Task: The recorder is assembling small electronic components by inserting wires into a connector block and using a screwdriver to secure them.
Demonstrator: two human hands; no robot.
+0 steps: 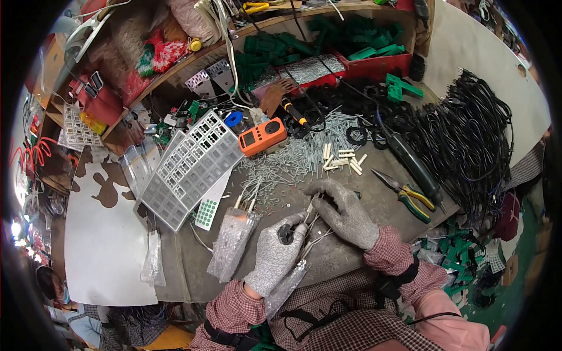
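Note:
Both my hands wear grey knit gloves and meet over the front of the workbench. My left hand (280,250) is closed around several thin white wires (319,238), with its thumb and forefinger pressed together. A bubble-wrapped part (287,285) hangs below that hand, toward my lap. Bent fingers of my right hand (344,212) pinch the upper ends of the wires; the exact tips are partly hidden. Left of my hands lies another bubble-wrapped part (233,243) with white leads sticking out of its far end. Small white tubes (345,161) lie scattered beyond my right hand.
Long screws (336,131) are heaped beyond my hands. An orange meter (263,137) and grey compartment trays (190,172) lie left of them. Pliers (407,196), a dark electric screwdriver (415,167) and bundled black cords (462,128) lie right. Green plastic parts (374,41) fill boxes behind.

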